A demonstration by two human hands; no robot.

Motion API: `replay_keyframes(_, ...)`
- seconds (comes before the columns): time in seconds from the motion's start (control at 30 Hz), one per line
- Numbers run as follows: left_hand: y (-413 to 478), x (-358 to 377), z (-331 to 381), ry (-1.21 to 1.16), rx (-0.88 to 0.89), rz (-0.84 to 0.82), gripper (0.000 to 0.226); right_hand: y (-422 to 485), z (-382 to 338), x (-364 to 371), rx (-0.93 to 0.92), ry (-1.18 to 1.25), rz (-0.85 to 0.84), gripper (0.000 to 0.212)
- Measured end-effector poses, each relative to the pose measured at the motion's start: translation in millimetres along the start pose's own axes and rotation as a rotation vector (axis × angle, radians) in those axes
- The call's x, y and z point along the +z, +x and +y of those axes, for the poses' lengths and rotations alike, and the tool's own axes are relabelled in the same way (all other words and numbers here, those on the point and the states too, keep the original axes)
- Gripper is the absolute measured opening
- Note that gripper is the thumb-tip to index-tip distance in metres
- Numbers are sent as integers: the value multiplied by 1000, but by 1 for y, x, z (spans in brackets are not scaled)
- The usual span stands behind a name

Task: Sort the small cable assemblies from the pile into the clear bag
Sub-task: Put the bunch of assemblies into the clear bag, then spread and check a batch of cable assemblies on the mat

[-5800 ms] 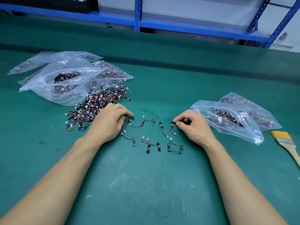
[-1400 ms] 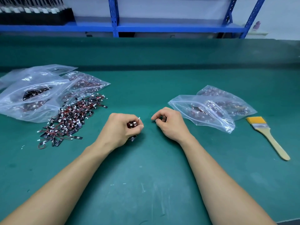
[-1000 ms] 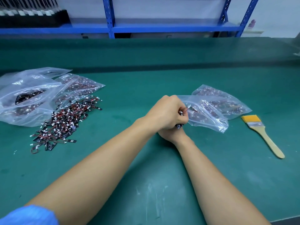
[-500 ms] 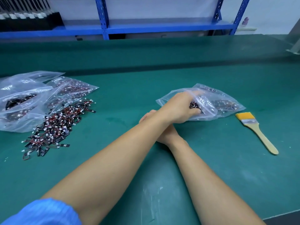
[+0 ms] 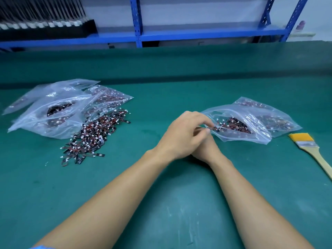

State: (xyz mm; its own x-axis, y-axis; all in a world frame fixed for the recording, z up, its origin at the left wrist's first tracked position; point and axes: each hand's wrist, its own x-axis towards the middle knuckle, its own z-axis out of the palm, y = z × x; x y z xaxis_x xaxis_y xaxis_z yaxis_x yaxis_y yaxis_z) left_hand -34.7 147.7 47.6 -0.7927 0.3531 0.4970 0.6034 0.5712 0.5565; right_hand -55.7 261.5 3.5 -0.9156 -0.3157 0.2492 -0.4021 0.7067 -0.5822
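The pile of small red-and-black cable assemblies lies on the green mat at left. An open clear bag lies at right with a bundle of cable assemblies in the bag. My left hand reaches across to the bag's mouth. Its fingers are loosely curled, and the tips touch a few cables at the opening. My right hand lies under the left one at the bag's near edge, with its fingers hidden.
A second filled bag lies behind the open one. Several clear bags with cables are stacked behind the pile. A yellow-bristled brush lies at far right. Blue shelving runs along the back.
My left hand gathered the laid-out cables, carried them right and into the bag. It has now drawn back to the bag's mouth, and the bundle lies inside.
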Motion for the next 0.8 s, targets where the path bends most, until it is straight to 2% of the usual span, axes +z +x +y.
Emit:
replay_keyframes(0.07, -22, -12, -23, 74, -109, 104, 13, 1, 2, 1, 60, 80, -33, 14)
replay_keyframes(0.17, -50, -37, -65, 264, -395, 135, 24, 6, 4, 5, 56, 93, -36, 25)
replay_keyframes(0.27, -66, -58, -101, 556, -659, -54, 63, 7, 4, 8, 59, 106, -20, 27)
replay_keyframes(0.33, -68, -64, -110, 624, -745, -169, 79, 9, 5, 10, 68, 95, -16, 29)
replay_keyframes(0.4, -69, -60, -109, 604, -734, -226, 85, 10, 6, 10, 77, 97, -14, 30)
replay_keyframes(0.5, -77, -53, -97, 547, -617, -261, 84, 10, 8, 11, 84, 101, -12, 27)
replay_keyframes(0.7, -92, -61, -70, 283, -213, -261, 51, 10, 10, 12, 73, 114, 2, 29)
replay_keyframes(0.8, -86, -64, -76, 232, -194, -137, 43, 10, 10, 13, 78, 122, -1, 27)
